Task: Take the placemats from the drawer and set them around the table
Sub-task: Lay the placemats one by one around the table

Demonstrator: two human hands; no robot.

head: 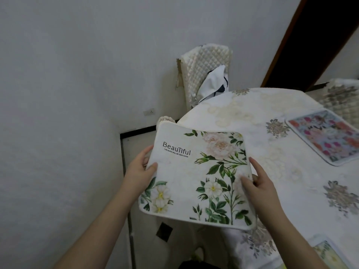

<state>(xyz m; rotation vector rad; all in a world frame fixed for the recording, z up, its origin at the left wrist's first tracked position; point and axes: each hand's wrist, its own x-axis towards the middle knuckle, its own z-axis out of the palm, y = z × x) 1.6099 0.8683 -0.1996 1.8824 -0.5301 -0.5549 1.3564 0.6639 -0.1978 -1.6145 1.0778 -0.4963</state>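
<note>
Both hands hold a white floral mat (196,177) in the air, over the near edge of the desk (262,113). The left hand (138,172) grips its left edge, thumb on top and fingers beneath. The right hand (260,183) pinches its right edge the same way. A pink mat (326,135) lies flat further right on the desk, and part of another mat (326,251) shows at the near corner. A quilted chair (206,72) stands against the wall.

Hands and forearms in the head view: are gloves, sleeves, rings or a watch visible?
Nothing is worn on either. The left hand and right hand are bare, without gloves or visible rings. Both forearms are uncovered down to the bottom edge of the frame, with no sleeve, watch or bracelet showing.
</note>
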